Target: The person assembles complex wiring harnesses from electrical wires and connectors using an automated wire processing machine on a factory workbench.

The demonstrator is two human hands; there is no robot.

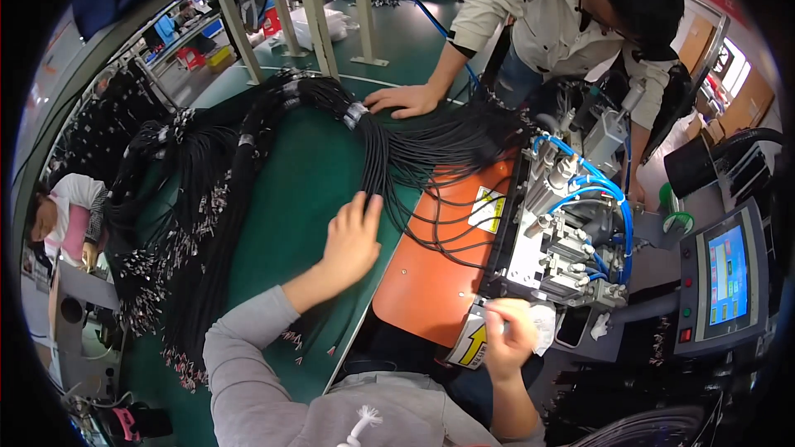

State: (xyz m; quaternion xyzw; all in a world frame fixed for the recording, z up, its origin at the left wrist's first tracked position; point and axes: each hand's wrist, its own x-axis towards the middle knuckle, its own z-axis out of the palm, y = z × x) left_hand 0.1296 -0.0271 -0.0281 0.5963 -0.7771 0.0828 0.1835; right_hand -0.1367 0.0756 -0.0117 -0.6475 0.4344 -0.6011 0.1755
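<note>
A large bundle of thin black cables [422, 139] fans out from a pale tie across an orange plate [422, 281] to the machine [546, 207]. My left hand [352, 240] lies at the near side of the bundle, fingers stretched out and touching its hanging strands. At the machine's near end is my right hand [508, 339], its fingers curled together near the feed edge; whatever may be between them is too small to make out. Beside that hand sits a crumpled white wad [542, 324]. Below it a yellow arrow label [472, 346] marks the machine.
A co-worker leans over the far side, one hand [406, 100] resting by the bundle's tie. More cable bundles [186, 165] with stripped ends cover the green table [290, 165] at left. A control screen [725, 273] stands at right; a phone [573, 328] lies near the machine.
</note>
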